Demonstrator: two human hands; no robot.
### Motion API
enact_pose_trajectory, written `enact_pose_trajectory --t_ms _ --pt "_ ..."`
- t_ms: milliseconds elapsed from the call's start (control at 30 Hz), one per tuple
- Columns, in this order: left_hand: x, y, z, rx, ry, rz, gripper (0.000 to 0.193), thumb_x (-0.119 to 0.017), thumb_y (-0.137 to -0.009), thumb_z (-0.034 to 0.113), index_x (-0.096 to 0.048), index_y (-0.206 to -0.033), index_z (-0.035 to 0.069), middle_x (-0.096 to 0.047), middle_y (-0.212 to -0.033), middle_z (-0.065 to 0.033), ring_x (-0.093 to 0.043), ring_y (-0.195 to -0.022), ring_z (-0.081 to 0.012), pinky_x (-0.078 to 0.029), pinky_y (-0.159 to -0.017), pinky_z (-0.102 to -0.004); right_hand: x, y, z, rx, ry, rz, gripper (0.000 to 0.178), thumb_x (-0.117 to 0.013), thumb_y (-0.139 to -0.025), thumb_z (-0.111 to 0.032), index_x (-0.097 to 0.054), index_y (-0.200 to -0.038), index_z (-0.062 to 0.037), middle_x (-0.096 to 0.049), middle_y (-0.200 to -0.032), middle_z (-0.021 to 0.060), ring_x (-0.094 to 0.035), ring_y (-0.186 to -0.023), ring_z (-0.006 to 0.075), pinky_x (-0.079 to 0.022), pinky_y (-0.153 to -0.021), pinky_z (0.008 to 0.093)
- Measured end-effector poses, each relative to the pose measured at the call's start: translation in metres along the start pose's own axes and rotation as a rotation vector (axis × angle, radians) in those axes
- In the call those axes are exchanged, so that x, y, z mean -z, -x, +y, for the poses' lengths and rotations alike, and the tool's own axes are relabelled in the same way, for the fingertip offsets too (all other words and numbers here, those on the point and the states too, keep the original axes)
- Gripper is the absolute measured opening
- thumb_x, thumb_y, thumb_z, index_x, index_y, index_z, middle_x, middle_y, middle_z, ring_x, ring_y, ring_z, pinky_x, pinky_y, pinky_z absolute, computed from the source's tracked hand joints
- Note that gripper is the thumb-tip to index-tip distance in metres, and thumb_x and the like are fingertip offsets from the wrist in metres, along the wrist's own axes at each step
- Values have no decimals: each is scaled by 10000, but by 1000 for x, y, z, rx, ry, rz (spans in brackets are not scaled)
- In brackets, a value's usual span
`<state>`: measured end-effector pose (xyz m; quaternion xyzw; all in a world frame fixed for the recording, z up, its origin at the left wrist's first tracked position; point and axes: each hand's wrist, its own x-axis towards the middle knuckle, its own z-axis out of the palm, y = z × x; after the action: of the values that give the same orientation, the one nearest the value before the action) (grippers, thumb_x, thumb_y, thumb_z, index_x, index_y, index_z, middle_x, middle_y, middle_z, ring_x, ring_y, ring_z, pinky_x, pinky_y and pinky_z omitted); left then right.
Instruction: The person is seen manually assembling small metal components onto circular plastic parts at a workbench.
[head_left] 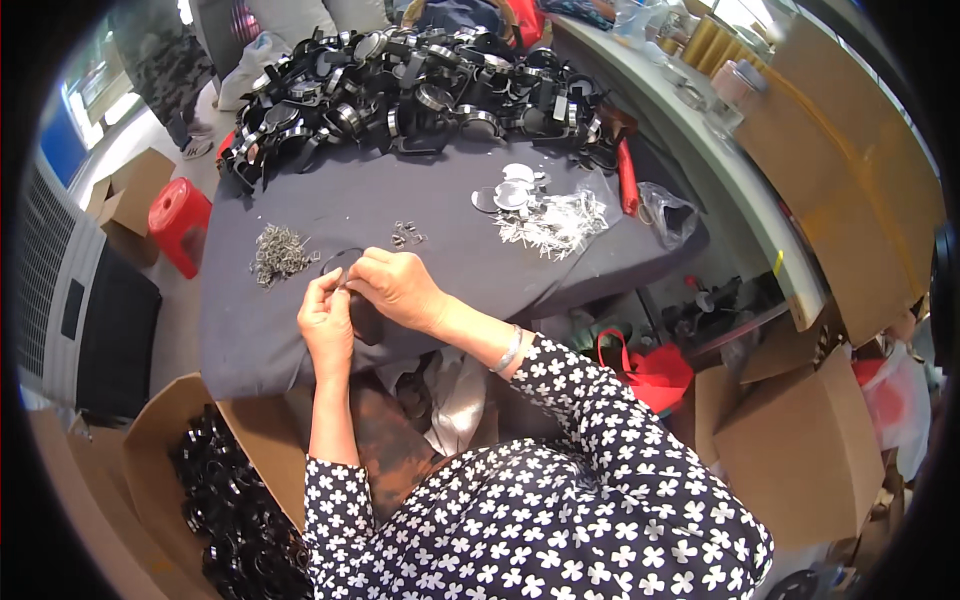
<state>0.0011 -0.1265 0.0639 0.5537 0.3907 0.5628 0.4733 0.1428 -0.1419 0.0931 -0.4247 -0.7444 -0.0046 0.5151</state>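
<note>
My left hand (pixel 327 312) and my right hand (pixel 398 288) meet over the near edge of the cloth-covered table (pixel 250 345). Their fingertips are pinched together on a black strap piece (pixel 368 322), which curves up behind the fingers and hangs below them. The exact spot between the fingertips is too small to make out. Just beyond the hands lies a little group of small metal clips (pixel 407 235). A larger heap of similar metal clips (pixel 281 254) sits to the left.
Black straps with round silver-rimmed pieces (pixel 430 97) are piled at the table's far side. Round silver discs (pixel 515 188) and thin whitish pins (pixel 550 225) lie at right, near a red-handled tool (pixel 627 175). A cardboard box (pixel 255 440) of black pieces stands lower left.
</note>
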Motion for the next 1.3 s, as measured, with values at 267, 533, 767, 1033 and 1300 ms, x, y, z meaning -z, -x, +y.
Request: enact_pose_trajectory --t_ms 267,533,767,1033,1300 --pt "-7 2 -5 22 -7 -14 156 -521 -901 51 -579 -1045 38 -571 -738 -4 -610 -628 -82 -418 -405 -185 121 25 63 -206 616 -189 71 -545 -709 -25 -565 -769 -59 -565 -771 133 -600 -706 341 -498 -615 424" --pt "-6 1 4 85 45 -9 168 -535 -890 29 -574 -1053 16 -593 -776 -23 -596 -651 -82 -474 -506 -204 138 29 99 -280 797 -396 87 -570 -744 -81 -642 -770 -41 -592 -811 150 -625 -742 315 -514 -632 403" --pt "-4 -3 6 127 -71 -65 189 -514 -897 49 -558 -1080 38 -616 -797 -55 -623 -629 -99 -437 -377 -197 128 6 101 -163 947 -680 124 -579 -698 -64 -672 -760 -9 -663 -800 176 -668 -753 291 -538 -617 355" --pt "-20 -1 9 136 70 -39 161 -537 -879 47 -564 -1037 34 -518 -645 10 -467 -450 -50 -395 -353 -212 132 6 103 -51 858 -631 136 -589 -698 -64 -644 -800 7 -654 -731 155 -658 -700 294 -526 -592 361" --pt "-19 1 8 135 -21 -38 159 -522 -903 69 -553 -1059 61 -585 -681 -31 -587 -552 -86 -413 -367 -206 73 1 10 -680 -545 -116 92 -602 -753 -3 -619 -842 13 -616 -682 30 -545 -571 74 -454 -534 227"
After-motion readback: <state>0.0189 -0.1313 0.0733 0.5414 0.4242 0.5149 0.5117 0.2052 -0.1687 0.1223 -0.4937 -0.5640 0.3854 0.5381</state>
